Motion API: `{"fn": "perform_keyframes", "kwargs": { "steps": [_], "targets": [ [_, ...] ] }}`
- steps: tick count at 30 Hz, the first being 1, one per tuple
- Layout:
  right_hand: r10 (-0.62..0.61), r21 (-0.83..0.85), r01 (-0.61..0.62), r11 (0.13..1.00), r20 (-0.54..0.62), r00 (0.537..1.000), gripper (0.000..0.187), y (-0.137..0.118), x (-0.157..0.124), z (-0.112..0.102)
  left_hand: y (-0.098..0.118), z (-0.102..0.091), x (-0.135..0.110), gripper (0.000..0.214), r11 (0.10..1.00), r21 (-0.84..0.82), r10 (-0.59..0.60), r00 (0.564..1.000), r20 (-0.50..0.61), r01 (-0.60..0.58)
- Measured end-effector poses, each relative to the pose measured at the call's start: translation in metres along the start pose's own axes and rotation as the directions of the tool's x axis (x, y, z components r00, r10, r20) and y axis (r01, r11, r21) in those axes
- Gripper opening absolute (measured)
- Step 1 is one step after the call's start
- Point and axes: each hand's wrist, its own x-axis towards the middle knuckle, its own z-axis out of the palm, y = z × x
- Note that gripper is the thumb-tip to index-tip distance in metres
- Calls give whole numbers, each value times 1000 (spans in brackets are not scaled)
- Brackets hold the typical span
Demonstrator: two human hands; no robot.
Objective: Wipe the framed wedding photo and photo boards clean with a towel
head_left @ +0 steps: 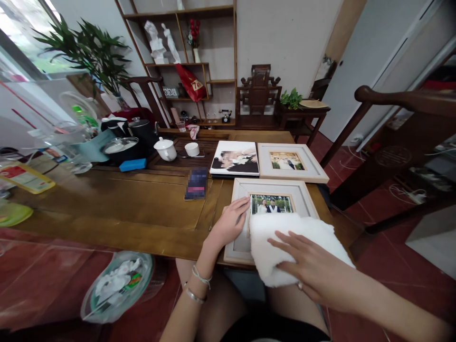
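Note:
A pale framed photo (pixel 301 192) lies flat at the near right corner of the wooden table (pixel 117 204). My left hand (pixel 230 223) rests on the frame's left edge, fingers stretched flat. A fluffy white cloth (pixel 281 232) covers the lower part of the frame. My right hand (pixel 313 263) lies flat on top of the cloth, fingers spread, pressing it against the frame.
Beyond lie a second framed photo (pixel 292 162), a frameless photo print (pixel 235 159) and a phone (pixel 196 184). A tea tray with teapot (pixel 166 149), cup (pixel 192 149) and dark kettles (pixel 137 133) stands further back. A bin (pixel 117 285) with a liner sits on the red floor at my left.

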Motion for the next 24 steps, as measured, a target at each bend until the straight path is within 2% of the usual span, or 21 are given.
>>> {"fn": "perform_keyframes", "kwargs": {
  "steps": [2,5,9,11,15,18,21,24],
  "targets": [
    [48,2,-48,999,-36,998,56,10,-5,-2,0,0,0,40,1000,-3,7,1000,-2,-7],
    [149,-69,-165,984,-189,971,59,47,0,2,1,0,-1,39,1000,-8,21,1000,-15,-21],
    [213,-140,-283,949,-380,900,56,92,26,5,1,-1,-1,38,1000,-14,7,1000,-9,-8],
    [176,-151,-260,954,-422,890,55,103,48,-1,2,-2,-1,37,1000,-14,1,1000,-1,-1],
    [0,-131,-53,990,-380,925,58,103,102,-11,3,-3,0,34,1000,-1,-8,1000,8,8],
    [-58,-78,35,996,-319,946,57,100,132,-11,4,-4,1,34,1000,18,-26,1000,15,26],
    [-35,-65,18,998,-273,961,57,101,135,-8,4,-4,1,35,1000,20,-20,1000,16,20],
    [28,-101,-53,993,-231,973,59,104,114,-10,4,-3,1,35,1000,9,-8,1000,16,8]
  ]
}}
